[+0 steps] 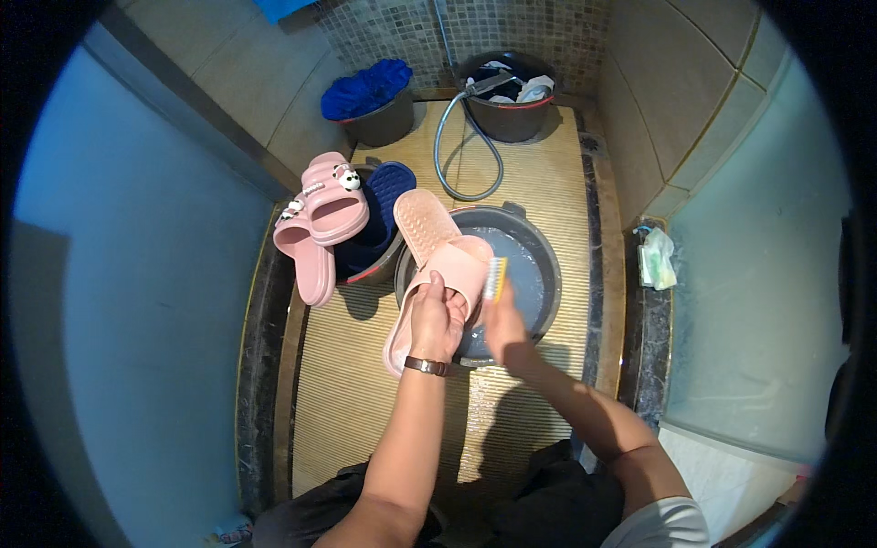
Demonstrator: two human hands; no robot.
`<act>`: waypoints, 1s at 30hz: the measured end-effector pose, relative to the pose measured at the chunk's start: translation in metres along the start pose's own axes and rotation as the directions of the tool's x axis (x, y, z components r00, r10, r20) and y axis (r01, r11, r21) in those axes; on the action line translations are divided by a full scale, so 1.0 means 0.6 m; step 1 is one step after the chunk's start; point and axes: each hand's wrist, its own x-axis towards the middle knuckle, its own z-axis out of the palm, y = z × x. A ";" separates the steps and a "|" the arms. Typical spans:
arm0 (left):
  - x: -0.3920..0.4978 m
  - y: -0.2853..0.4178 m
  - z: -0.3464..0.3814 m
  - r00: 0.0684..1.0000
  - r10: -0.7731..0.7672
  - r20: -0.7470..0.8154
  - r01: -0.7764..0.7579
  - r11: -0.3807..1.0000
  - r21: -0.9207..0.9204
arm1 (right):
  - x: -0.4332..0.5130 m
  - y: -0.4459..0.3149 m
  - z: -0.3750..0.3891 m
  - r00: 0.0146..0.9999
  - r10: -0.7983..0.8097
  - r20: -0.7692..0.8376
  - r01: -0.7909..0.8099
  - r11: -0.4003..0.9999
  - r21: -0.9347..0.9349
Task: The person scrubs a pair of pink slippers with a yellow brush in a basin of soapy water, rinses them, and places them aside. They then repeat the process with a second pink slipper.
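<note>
My left hand [436, 322] grips a pale pink slide slipper [458, 270], with the fingers inside its strap opening. A scrub brush [496, 279] with a yellow back and white bristles is in my right hand [505, 322]. Its bristles face the slipper's right side, close to the strap; contact is hard to tell because the hand is blurred. Beneath both hands stands a dark round basin [552, 294] of cloudy, greyish water [527, 274]. Another pale pink slipper [423, 220] lies across the basin's left rim, partly hidden behind the held one.
Left of the basin, pink panda slippers [336, 212] and navy slippers [392, 188] rest on a dark bucket [373, 272]. Farther back are a bucket [384, 122] with blue fabric, another bucket [510, 122] with cloth items, and a shower head [490, 83] with a looped hose [499, 164].
</note>
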 end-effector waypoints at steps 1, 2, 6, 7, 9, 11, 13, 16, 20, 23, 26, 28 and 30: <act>0.010 -0.006 -0.010 0.999 0.018 0.031 -0.017 0.999 -0.029 | -0.029 -0.015 0.013 0.991 -0.113 -0.071 0.102 0.984 -0.145; 0.015 -0.012 -0.019 0.998 0.014 -0.056 -0.008 0.996 0.093 | -0.029 0.008 0.034 0.854 -0.445 -0.270 0.339 0.869 -0.360; 0.016 -0.006 -0.002 0.994 -0.008 -0.106 0.024 0.988 0.154 | -0.027 -0.061 -0.031 0.998 0.021 -0.061 -0.037 0.962 -0.272; 0.021 -0.004 0.003 0.989 0.032 -0.141 -0.007 0.985 0.175 | -0.020 -0.059 -0.027 0.994 -0.023 -0.111 -0.014 0.948 -0.318; 0.021 -0.004 0.004 0.968 0.117 -0.222 -0.068 0.974 0.215 | -0.039 -0.020 0.032 0.939 -0.314 -0.144 0.238 0.890 -0.390; -0.010 0.009 0.011 0.955 0.254 -0.152 -0.168 0.888 0.427 | -0.028 -0.012 0.018 0.982 -0.173 -0.069 0.137 0.920 -0.367; -0.009 0.006 0.003 0.917 0.380 -0.118 -0.236 0.759 0.606 | 0.026 -0.030 -0.043 0.988 0.149 -0.036 -0.153 0.933 -0.326; -0.004 -0.007 0.001 0.947 0.319 -0.038 -0.201 0.681 0.705 | 0.111 0.093 -0.065 0.970 -0.055 -0.236 -0.079 0.850 -0.522; 0.010 -0.023 -0.043 0.895 0.445 -0.008 -0.253 0.524 0.813 | 0.110 0.095 -0.067 0.998 -0.027 0.049 0.036 0.978 -0.205; 0.018 -0.031 -0.072 0.856 0.512 0.074 -0.325 0.421 0.846 | 0.010 -0.049 -0.040 0.989 0.127 0.074 -0.058 0.799 -0.599; -0.015 -0.028 -0.026 0.855 0.513 0.077 -0.298 0.365 0.882 | 0.003 -0.031 -0.076 0.992 0.058 0.114 0.043 0.687 -0.725; -0.007 -0.028 -0.042 0.857 0.508 0.085 -0.301 0.362 0.882 | 0.008 -0.015 -0.072 0.995 -0.036 0.096 0.099 0.591 -0.801; -0.002 -0.015 -0.047 0.815 0.563 0.138 -0.364 0.311 0.878 | -0.014 0.003 -0.042 0.981 -0.136 0.140 0.189 0.477 -0.858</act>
